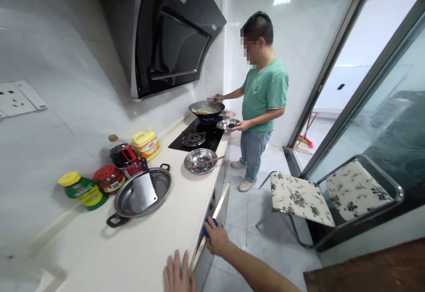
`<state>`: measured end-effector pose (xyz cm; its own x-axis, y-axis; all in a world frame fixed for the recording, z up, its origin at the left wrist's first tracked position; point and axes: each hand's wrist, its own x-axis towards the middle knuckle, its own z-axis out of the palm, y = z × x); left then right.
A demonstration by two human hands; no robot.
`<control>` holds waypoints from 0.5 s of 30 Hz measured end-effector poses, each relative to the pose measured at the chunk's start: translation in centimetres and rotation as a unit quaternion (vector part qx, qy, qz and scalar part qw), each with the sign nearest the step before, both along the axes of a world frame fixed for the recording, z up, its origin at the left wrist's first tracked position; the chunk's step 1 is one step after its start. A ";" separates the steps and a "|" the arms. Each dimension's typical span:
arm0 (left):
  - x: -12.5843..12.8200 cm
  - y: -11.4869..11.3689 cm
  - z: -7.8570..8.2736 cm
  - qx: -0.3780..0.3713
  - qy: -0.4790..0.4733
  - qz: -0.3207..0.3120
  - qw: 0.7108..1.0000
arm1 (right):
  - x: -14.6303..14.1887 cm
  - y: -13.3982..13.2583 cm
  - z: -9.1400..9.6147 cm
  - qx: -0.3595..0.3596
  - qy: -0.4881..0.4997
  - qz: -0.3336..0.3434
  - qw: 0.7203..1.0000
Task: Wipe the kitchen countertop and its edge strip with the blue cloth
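My left hand (178,274) rests flat on the front edge of the white countertop (149,243), fingers stretched out. Just to its right, my right hand (215,238) is closed on a small blue object (207,227) and presses it against the metal front of a partly open drawer (217,210) below the counter. What the blue object is I cannot make out. A round steel pan (126,203) with two black handles lies on the counter ahead of my left hand, and a cleaver (144,190) lies in it.
Jars and bottles (109,179) line the wall. A steel bowl (201,160) with chopsticks sits by the black gas hob (199,138). A person in a green shirt (264,92) cooks at a wok (206,107) over a flame. A floral folding chair (318,194) stands on the right.
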<state>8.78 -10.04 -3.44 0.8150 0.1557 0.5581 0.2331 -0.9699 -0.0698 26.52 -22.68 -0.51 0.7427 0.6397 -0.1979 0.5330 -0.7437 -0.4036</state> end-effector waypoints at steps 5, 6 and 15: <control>-0.5 -1.9 -3.1 -0.013 -0.015 -0.137 0.990 | 0.4 -0.6 1.5 -0.032 0.016 -0.004 0.999; -0.5 -2.5 -3.4 -0.021 -0.019 -0.140 0.990 | 0.2 -0.6 1.5 -0.038 0.010 -0.004 0.999; -1.1 -5.0 -4.0 -0.007 0.044 -0.079 0.996 | -1.3 -2.3 -0.1 -0.027 -0.006 0.063 0.998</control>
